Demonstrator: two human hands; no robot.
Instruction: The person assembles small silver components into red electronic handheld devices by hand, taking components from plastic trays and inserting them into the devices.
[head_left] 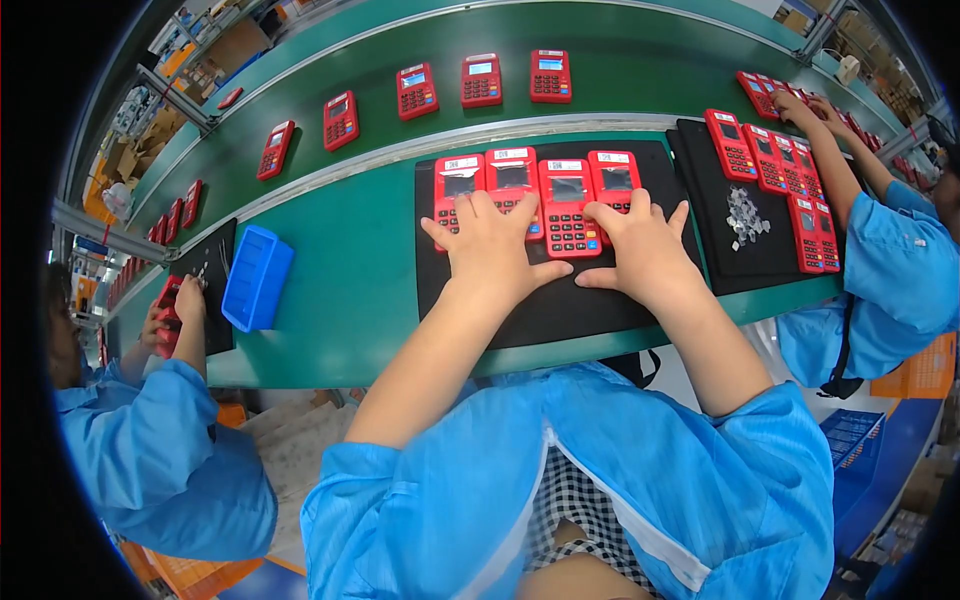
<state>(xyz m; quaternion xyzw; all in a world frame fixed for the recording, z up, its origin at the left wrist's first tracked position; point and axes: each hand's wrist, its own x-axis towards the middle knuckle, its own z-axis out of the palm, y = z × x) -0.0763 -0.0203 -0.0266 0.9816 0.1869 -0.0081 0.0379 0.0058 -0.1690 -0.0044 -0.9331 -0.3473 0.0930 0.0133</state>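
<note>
Several red card payment terminals stand side by side, face up, on a black mat [560,325] in front of me. My left hand [487,245] lies spread over the leftmost terminal [459,180] and the one beside it [513,174], covering most of their keypads. Over the rightmost terminal [612,178] rests my right hand [645,250], fingers apart, its index finger reaching the edge of the neighbouring terminal [567,215]. That neighbour sits a little closer to me, with its keypad showing. Both thumbs point inward above the mat, nearly meeting. Neither hand is wrapped round a terminal.
Beyond a metal rail, a green conveyor belt [370,165] carries spaced-out red terminals. A blue bin [257,278] stands at left. At right, another black mat [740,270] holds terminals and a pile of small clear pieces [745,218]. Co-workers handle terminals on both sides.
</note>
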